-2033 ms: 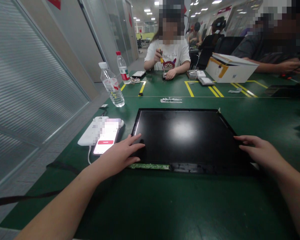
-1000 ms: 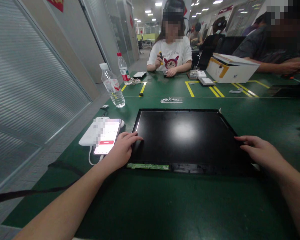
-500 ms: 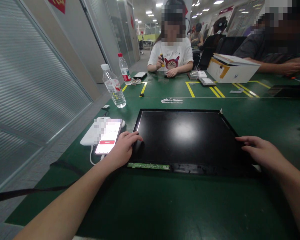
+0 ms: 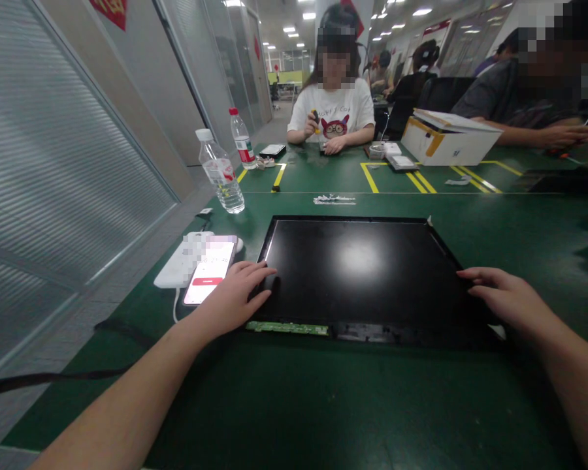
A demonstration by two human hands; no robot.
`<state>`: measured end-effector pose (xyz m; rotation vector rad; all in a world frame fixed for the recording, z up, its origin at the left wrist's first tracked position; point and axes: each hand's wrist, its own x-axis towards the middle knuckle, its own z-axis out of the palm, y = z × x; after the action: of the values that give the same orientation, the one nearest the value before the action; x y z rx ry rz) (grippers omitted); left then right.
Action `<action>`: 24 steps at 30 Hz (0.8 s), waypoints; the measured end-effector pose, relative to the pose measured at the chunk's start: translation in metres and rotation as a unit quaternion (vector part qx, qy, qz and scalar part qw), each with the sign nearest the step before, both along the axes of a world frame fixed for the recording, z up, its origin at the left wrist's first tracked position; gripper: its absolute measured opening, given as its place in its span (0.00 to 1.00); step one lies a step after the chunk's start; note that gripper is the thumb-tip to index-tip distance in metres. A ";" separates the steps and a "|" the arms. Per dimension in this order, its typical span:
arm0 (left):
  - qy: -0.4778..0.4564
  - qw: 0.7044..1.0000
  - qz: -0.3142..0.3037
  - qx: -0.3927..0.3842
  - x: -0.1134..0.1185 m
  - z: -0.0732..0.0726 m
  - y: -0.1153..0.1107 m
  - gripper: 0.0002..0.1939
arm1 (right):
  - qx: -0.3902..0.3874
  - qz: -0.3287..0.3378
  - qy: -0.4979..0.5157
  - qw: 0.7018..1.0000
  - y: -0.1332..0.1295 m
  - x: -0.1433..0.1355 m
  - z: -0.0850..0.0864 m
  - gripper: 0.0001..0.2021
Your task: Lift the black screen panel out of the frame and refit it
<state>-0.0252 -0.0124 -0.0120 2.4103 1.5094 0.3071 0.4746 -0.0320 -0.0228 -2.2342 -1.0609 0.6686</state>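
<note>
A black LCD screen panel (image 4: 353,281) lies flat on the green table, its glossy face up and reflecting a bright spot. Along its near edge runs a narrow green circuit board (image 4: 288,328). My left hand (image 4: 238,290) rests over the panel's left edge, fingers spread and thumb apart, fingertips on the frame. At the opposite edge, my right hand (image 4: 507,294) has its fingers stretched toward the frame, the index fingertip touching it or very near it. A small pale tab (image 4: 497,331) sticks out by the panel's near right corner.
Left of the panel lie a lit phone (image 4: 210,271) and a white power bank (image 4: 171,264) with a cable. Two water bottles (image 4: 221,176) stand beyond. Across the table (image 4: 294,405), a person (image 4: 336,111) holds a yellow-and-black tool near a white box (image 4: 451,140).
My left hand has flattened, its thumb now spread apart from the fingers on the panel's left edge. My right hand stays at the right edge. The whole view has shifted slightly.
</note>
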 end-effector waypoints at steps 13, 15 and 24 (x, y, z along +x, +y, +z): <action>0.051 0.994 -0.084 -0.045 -0.009 0.011 -0.006 0.29 | -0.005 -0.014 0.013 1.000 -0.002 -0.007 0.004 0.21; 0.056 0.993 -0.097 -0.041 -0.008 0.010 -0.007 0.26 | -0.007 -0.011 0.005 1.000 -0.002 -0.008 0.005 0.21; 0.075 0.989 -0.121 -0.032 -0.005 0.007 -0.010 0.22 | -0.004 -0.004 -0.025 1.000 -0.001 -0.009 0.006 0.16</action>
<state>-0.0298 -0.0229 -0.0045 2.5798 1.2416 0.0270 0.4659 -0.0333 -0.0170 -2.2715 -1.0752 0.6165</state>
